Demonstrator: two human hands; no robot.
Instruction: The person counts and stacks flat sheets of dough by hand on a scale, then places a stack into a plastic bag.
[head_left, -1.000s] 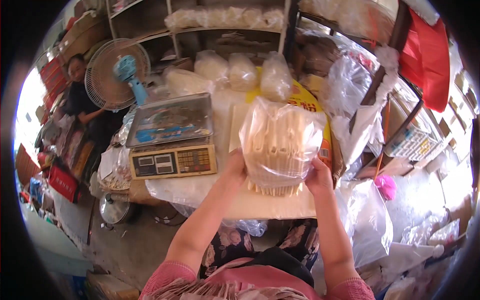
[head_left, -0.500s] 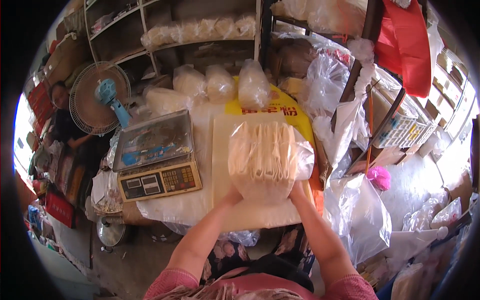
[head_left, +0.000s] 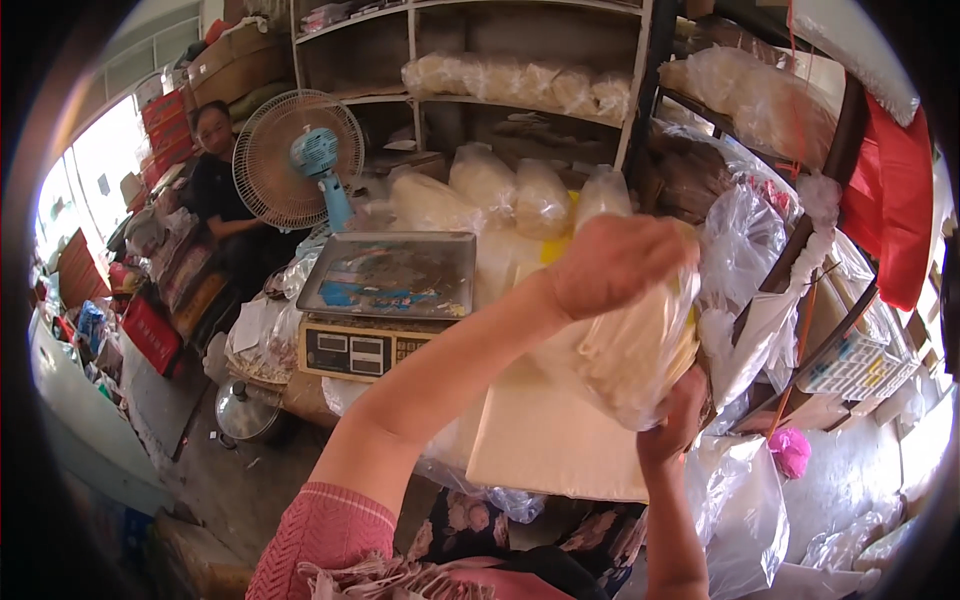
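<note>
A clear plastic bag [head_left: 635,355] packed with folded, pale cream sheets is tilted at the right side of the work table. My left hand [head_left: 622,265] reaches across it, fingers curled at the bag's upper end, slightly blurred and partly covering the contents. Lower down, my right hand [head_left: 678,412] grips the bag's bottom right end. Beneath the bag lies a flat cream board [head_left: 560,440], its front part bare. To the left of my forearm stands a digital scale [head_left: 388,278] with a worn metal tray, nothing weighed on it but scraps of blue and crumbs.
Several filled clear bags [head_left: 485,185] line the table's back, below shelves holding more bags. A fan [head_left: 300,160] stands back left, near a seated person [head_left: 225,185]. A lidded pot [head_left: 247,410] sits on the floor. Loose plastic sheeting [head_left: 740,510] hangs at right.
The bag has gone from lying straight before me to tilted, further right. My left hand has moved from its near side up to its upper end. My view has turned left.
</note>
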